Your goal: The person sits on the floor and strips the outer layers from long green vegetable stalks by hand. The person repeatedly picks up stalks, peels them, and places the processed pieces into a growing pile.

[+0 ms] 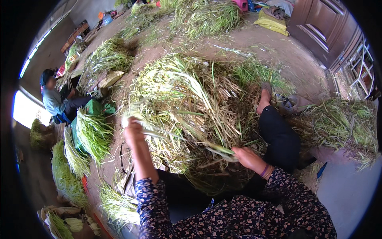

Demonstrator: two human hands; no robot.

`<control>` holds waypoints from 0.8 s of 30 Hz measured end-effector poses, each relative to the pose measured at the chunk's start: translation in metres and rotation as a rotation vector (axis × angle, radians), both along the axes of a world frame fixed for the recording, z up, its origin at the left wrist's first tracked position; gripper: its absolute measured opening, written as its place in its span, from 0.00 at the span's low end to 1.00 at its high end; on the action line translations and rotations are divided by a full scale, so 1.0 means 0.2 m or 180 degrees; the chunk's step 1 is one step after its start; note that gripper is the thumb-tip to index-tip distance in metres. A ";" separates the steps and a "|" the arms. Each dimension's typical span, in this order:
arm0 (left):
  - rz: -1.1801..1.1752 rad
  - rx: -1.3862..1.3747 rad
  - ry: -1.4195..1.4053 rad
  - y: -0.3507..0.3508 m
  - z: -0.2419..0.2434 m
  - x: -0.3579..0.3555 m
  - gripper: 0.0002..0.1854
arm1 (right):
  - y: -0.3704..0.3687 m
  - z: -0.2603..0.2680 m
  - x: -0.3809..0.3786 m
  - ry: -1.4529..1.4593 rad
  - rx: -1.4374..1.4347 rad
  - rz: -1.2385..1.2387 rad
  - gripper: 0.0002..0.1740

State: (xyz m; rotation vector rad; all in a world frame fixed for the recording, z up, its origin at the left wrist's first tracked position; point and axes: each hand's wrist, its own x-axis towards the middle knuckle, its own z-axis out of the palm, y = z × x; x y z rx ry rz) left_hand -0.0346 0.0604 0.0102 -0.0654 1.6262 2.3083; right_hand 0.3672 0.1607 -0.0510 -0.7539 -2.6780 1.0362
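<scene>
A large heap of long leafy green stalks (179,86), mixed with dry brown straw-like leaves, spreads on the floor between my legs. My left hand (134,133) is raised over the heap's left edge, closed on a few pale stalks (158,131); motion blurs both. On the other side, my right hand (247,159) grips the end of a small bunch of green and yellowish stalks (219,148) in front of my bent knee. The bunch's far tips blend into the heap, so I cannot tell where they end.
Trimmed pale-green bundles (92,134) lie to my left, with another bundle (121,204) by my left elbow. A seated person (56,98) is beyond them. More stalk piles lie at the back (206,18) and right (343,125). A brown door (322,27) stands at back right.
</scene>
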 end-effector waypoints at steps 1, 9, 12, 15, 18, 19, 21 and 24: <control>0.0236 0.0086 0.0283 -0.12 0.09 -0.06 0.06 | 0.01 -0.01 0.05 -0.0424 0.0125 0.0191 0.05; -0.0559 0.1302 -0.0580 -0.07 0.10 0.10 0.06 | -0.06 0.55 -0.33 0.1010 0.1331 -0.0419 0.51; -0.0631 0.1331 -0.0742 0.02 0.09 0.23 0.07 | -0.11 0.51 -0.58 0.1288 0.1121 -0.0401 0.48; -0.0988 0.1325 -0.0688 0.09 0.07 0.34 0.07 | -0.14 0.20 -0.70 0.1855 0.1115 -0.0424 0.32; -0.1709 0.0357 -0.0759 0.11 0.11 0.56 0.06 | -0.10 0.22 -0.75 0.1334 0.0901 -0.0482 0.22; -0.1746 0.0088 -0.0857 0.12 0.11 0.62 0.06 | -0.08 0.23 -0.77 0.1036 0.0730 -0.0531 0.20; -0.1422 0.0118 -0.0843 0.12 0.10 0.58 0.07 | 0.10 0.22 -0.84 0.1274 0.1185 -0.1183 0.16; -0.1036 0.0467 -0.0391 0.11 0.14 0.36 0.05 | 0.32 0.20 -0.85 0.0585 0.1193 -0.1588 0.21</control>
